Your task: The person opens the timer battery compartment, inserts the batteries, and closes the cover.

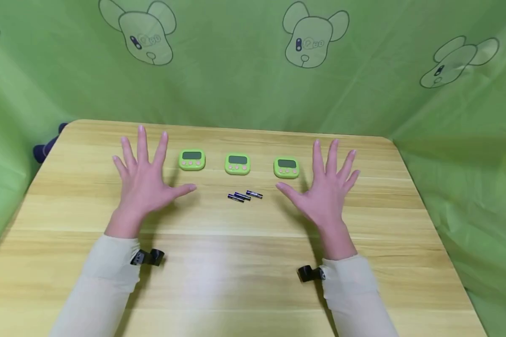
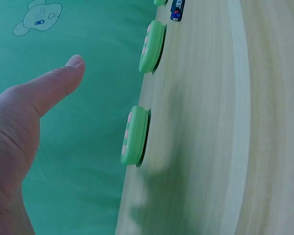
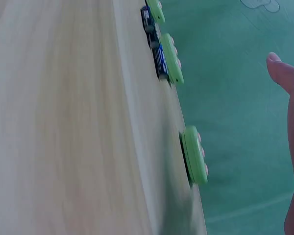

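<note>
Three green digital timers with grey screens and pink buttons lie in a row: a left timer [image 1: 191,159], a middle timer [image 1: 237,164] and a right timer [image 1: 286,167]. In front of the middle one, three dark blue batteries [image 1: 242,196] lie close together. My left hand [image 1: 143,187] is spread above the table, nearest the left timer and holding nothing. Likewise spread and holding nothing, my right hand [image 1: 326,196] is nearest the right timer. Each wrist view shows mainly the thumb, apart from the left timer [image 2: 134,136] and the right timer [image 3: 194,155].
The wooden table [image 1: 219,271] has rounded far corners. Green curtains [image 1: 236,84] printed with cartoon animal heads hang behind it and at both sides. A dark object [image 1: 46,149] shows past the table's far left edge. Small black cameras [image 1: 152,257] sit on both sleeves.
</note>
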`<state>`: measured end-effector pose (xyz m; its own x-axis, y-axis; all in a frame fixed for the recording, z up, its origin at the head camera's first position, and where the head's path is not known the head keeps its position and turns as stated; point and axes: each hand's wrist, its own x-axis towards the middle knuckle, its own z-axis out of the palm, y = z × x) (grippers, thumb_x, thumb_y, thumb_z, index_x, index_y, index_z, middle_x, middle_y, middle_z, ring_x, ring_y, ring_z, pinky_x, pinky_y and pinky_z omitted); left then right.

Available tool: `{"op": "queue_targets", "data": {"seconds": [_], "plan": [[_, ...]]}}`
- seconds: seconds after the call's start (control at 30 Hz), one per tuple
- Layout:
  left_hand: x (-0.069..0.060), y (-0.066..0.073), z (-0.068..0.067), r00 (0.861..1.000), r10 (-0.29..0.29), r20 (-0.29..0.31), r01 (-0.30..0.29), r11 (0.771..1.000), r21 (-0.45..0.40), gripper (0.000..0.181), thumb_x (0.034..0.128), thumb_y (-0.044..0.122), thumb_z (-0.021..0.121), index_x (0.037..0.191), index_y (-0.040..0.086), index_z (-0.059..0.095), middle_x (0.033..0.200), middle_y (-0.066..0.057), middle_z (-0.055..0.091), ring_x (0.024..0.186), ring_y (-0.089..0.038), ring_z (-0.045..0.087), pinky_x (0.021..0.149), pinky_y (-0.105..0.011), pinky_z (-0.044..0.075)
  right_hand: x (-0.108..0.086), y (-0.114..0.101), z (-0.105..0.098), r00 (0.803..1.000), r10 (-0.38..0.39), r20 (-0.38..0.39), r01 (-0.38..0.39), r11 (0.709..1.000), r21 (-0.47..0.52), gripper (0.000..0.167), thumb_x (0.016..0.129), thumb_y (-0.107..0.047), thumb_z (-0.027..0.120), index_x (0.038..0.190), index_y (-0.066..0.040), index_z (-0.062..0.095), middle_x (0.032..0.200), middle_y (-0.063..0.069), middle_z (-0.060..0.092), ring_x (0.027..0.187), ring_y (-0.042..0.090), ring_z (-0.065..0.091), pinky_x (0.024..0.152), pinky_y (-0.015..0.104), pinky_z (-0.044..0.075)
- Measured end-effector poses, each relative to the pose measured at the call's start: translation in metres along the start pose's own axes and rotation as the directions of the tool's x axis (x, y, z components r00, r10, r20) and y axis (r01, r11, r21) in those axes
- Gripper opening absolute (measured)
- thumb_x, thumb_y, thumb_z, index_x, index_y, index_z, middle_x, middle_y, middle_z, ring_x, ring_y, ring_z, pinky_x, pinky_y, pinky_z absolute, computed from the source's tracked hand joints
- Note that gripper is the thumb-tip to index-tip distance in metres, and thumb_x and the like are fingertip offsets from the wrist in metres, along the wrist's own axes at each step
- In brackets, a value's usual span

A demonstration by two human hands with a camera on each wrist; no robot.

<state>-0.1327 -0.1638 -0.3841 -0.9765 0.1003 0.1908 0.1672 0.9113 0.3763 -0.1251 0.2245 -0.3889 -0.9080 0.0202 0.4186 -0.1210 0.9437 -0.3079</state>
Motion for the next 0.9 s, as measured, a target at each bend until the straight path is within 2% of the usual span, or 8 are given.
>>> {"op": "queue_targets", "data": {"seconds": [0.13, 0.23, 0.4, 0.5, 0.63, 0.73, 0.8, 0.9], "plan": [[0.007, -0.004, 0.003, 1.0, 0.009, 0.006, -0.008, 0.997, -0.082, 0.132, 0.0657, 0.077, 0.076, 0.162, 0.026, 0.001, 0.16, -0.003, -0.029, 0.142, -0.039, -0.027, 0.106, -0.072, -0.013, 0.004, -0.014, 0.006, 0.996, -0.045, -0.075, 0.052, 0.995, 0.083, 0.12, 0.07, -0.081, 0.064, 0.162, -0.027, 0.01, 0.166, -0.003, 0.0, 0.148, 0.031, -0.016, 0.113, 0.065, -0.006], [0.014, -0.007, 0.005, 1.0, 0.01, 0.002, -0.01, 0.988, -0.156, 0.13, 0.0682, 0.067, 0.081, 0.162, 0.025, 0.001, 0.163, -0.004, -0.02, 0.147, -0.041, -0.014, 0.111, -0.072, -0.002, 0.008, -0.029, 0.015, 0.98, -0.115, -0.165, 0.142, 0.976, 0.167, 0.112, 0.074, -0.076, 0.062, 0.16, -0.015, 0.024, 0.165, 0.001, 0.017, 0.15, 0.03, 0.0, 0.115, 0.06, 0.003], [0.025, -0.014, 0.011, 1.0, 0.01, 0.006, -0.008, 0.952, -0.307, 0.127, 0.0707, 0.05, 0.089, 0.162, 0.026, 0.003, 0.166, -0.008, -0.003, 0.148, -0.042, 0.004, 0.114, -0.067, 0.011, 0.015, -0.063, 0.031, 0.918, -0.246, -0.312, 0.342, 0.89, 0.302, 0.097, 0.078, -0.059, 0.068, 0.149, 0.002, 0.041, 0.154, 0.012, 0.04, 0.141, 0.034, 0.031, 0.115, 0.053, 0.018], [0.031, -0.021, 0.016, 0.999, 0.013, 0.031, -0.001, 0.929, -0.37, 0.127, 0.071, 0.041, 0.091, 0.162, 0.026, 0.004, 0.165, -0.013, 0.004, 0.147, -0.042, 0.01, 0.115, -0.063, 0.015, 0.013, -0.086, 0.041, 0.914, -0.257, -0.314, 0.37, 0.844, 0.388, 0.09, 0.079, -0.049, 0.074, 0.147, 0.001, 0.043, 0.151, 0.013, 0.044, 0.137, 0.034, 0.037, 0.115, 0.049, 0.023], [0.038, -0.032, 0.022, 0.997, 0.016, 0.071, 0.016, 0.902, -0.431, 0.122, 0.0713, 0.03, 0.092, 0.162, 0.019, 0.011, 0.16, -0.019, 0.019, 0.137, -0.044, 0.032, 0.111, -0.061, 0.029, 0.008, -0.117, 0.052, 0.96, -0.204, -0.192, 0.273, 0.832, 0.484, 0.083, 0.083, -0.037, 0.079, 0.149, -0.004, 0.043, 0.151, 0.008, 0.045, 0.136, 0.027, 0.039, 0.114, 0.042, 0.029], [0.042, -0.038, 0.025, 0.995, 0.009, 0.102, 0.039, 0.887, -0.46, 0.116, 0.0714, 0.022, 0.092, 0.16, 0.013, 0.019, 0.153, -0.022, 0.03, 0.124, -0.042, 0.046, 0.103, -0.059, 0.041, 0.008, -0.136, 0.06, 0.989, -0.134, -0.069, 0.149, 0.81, 0.568, 0.081, 0.084, -0.027, 0.082, 0.151, -0.007, 0.042, 0.141, 0.009, 0.052, 0.12, 0.027, 0.052, 0.101, 0.041, 0.046], [0.045, -0.041, 0.026, 0.993, 0.003, 0.121, 0.055, 0.879, -0.474, 0.112, 0.0712, 0.018, 0.092, 0.159, 0.009, 0.023, 0.149, -0.024, 0.035, 0.121, -0.041, 0.05, 0.1, -0.057, 0.044, 0.009, -0.147, 0.066, 0.996, -0.086, 0.01, 0.062, 0.785, 0.616, 0.08, 0.084, -0.021, 0.082, 0.152, -0.01, 0.041, 0.137, 0.008, 0.054, 0.108, 0.027, 0.057, 0.088, 0.037, 0.054], [0.048, -0.045, 0.028, 0.988, -0.005, 0.152, 0.081, 0.861, -0.502, 0.107, 0.0712, 0.013, 0.092, 0.157, 0.006, 0.028, 0.147, -0.024, 0.038, 0.115, -0.038, 0.053, 0.098, -0.053, 0.046, 0.01, -0.162, 0.076, 0.991, -0.05, 0.121, -0.045, 0.737, 0.674, 0.078, 0.086, -0.015, 0.081, 0.152, -0.009, 0.04, 0.135, 0.009, 0.054, 0.095, 0.024, 0.06, 0.071, 0.029, 0.057]]}}
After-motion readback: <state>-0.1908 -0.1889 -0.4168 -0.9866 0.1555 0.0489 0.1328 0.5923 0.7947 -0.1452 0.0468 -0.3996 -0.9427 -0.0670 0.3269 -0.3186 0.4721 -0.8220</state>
